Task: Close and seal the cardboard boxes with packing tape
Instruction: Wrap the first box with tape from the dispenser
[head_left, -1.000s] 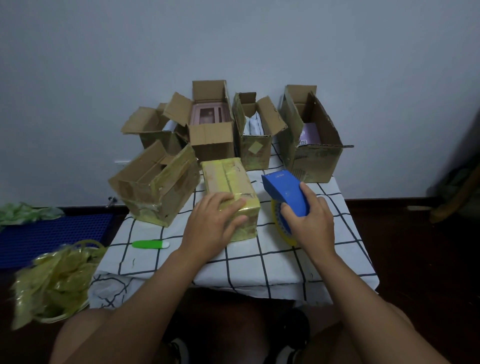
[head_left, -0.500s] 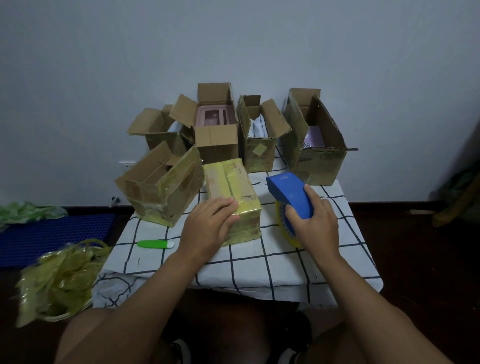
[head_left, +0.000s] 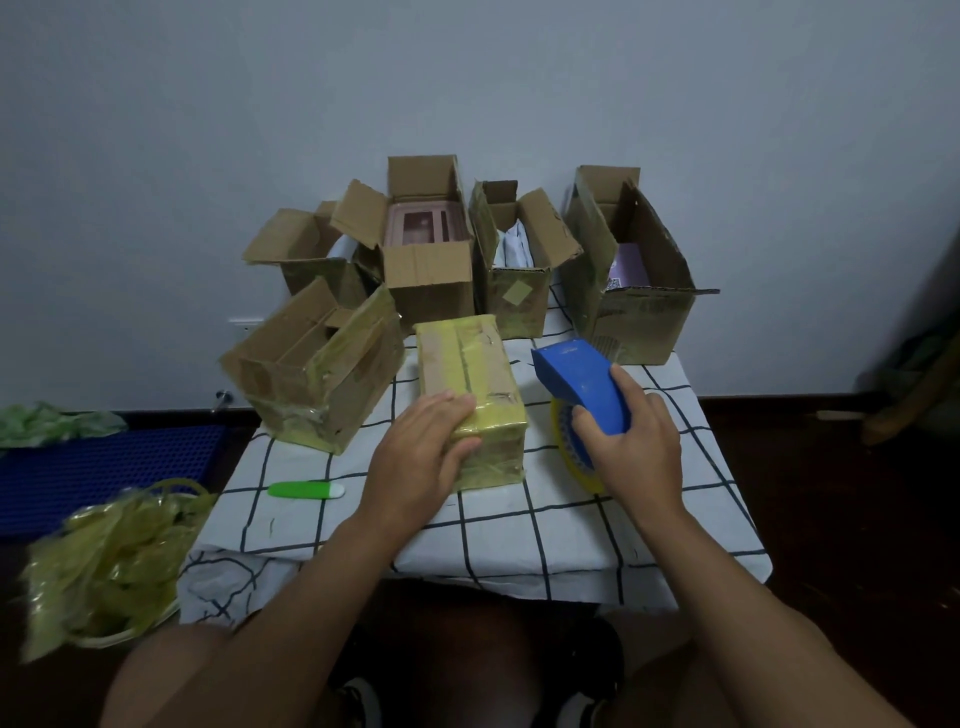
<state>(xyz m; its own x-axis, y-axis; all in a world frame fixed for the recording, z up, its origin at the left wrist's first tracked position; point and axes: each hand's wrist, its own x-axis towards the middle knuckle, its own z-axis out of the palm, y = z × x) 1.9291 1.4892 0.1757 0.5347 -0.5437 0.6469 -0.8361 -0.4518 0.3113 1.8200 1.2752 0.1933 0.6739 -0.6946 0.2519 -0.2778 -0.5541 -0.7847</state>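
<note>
left hand (head_left: 423, 457) slid nearer along taped box (head_left: 467, 374), fingers perhaps flatter

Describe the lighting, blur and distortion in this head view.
Head view: dim, flat bluish light, so the floor at right falls nearly black; wide-angle bending at the edges; the taped box and blue tape dispenser read fairly sharp, while the yellow tape scraps at lower left smear soft.

One camera on my head, looking forward and down

It faces the pale wall (head_left: 467, 78) from my seat, close above the checked table (head_left: 519, 525), whose near edge sits over my knees; both my forearms reach in from the bottom of the frame, the open boxes (head_left: 431, 270) stand at the far side, and the dark floor (head_left: 831, 493) curves away at each side of this wide view
</note>
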